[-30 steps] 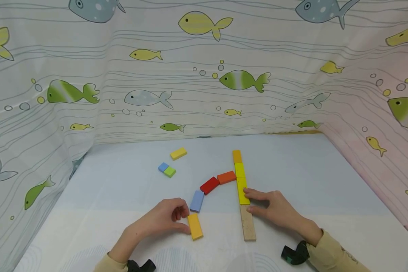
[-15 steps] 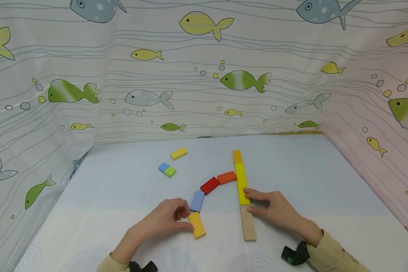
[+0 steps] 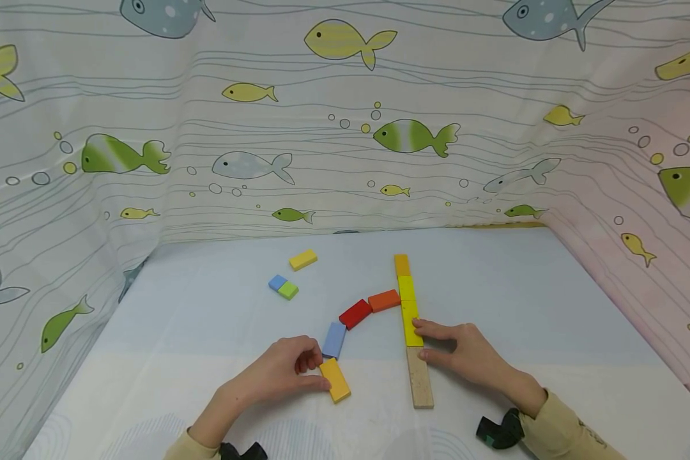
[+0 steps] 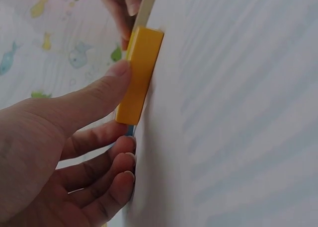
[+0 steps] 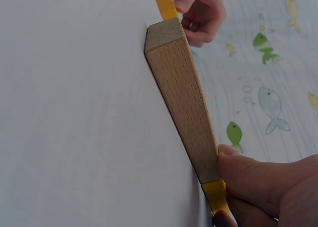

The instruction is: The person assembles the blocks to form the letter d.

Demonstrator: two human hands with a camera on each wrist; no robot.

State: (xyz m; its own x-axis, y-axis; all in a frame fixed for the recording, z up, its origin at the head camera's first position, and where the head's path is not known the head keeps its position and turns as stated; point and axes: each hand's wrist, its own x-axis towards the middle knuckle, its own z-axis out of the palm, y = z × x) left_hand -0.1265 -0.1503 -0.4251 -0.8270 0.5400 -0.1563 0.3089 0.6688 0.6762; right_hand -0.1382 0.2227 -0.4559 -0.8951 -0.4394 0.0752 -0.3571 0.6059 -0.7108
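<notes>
My left hand (image 3: 284, 364) holds an orange-yellow block (image 3: 335, 381) that lies tilted on the table. In the left wrist view the thumb (image 4: 109, 83) presses its side while the forefinger meets its end. A light blue block (image 3: 334, 340), a red block (image 3: 355, 314) and an orange block (image 3: 384, 300) continue from it in a curve up to a straight column. That column has a plain wood block (image 3: 419, 378) nearest me, yellow blocks (image 3: 411, 324) beyond, and a small orange block (image 3: 401, 264) at the far end. My right hand (image 3: 468, 351) rests fingertips and thumb against the column's right side.
A loose yellow block (image 3: 303, 259) lies at the back left. Close by, a small blue block (image 3: 276, 282) and a small green block (image 3: 288, 291) touch each other. A fish-patterned curtain (image 3: 322, 140) stands behind the white table (image 3: 494, 281) and along its sides.
My left hand has shifted slightly right, moving the orange-yellow block with it; the block's near end has swung right and its far end now reaches the light blue block. The right hand stays put.
</notes>
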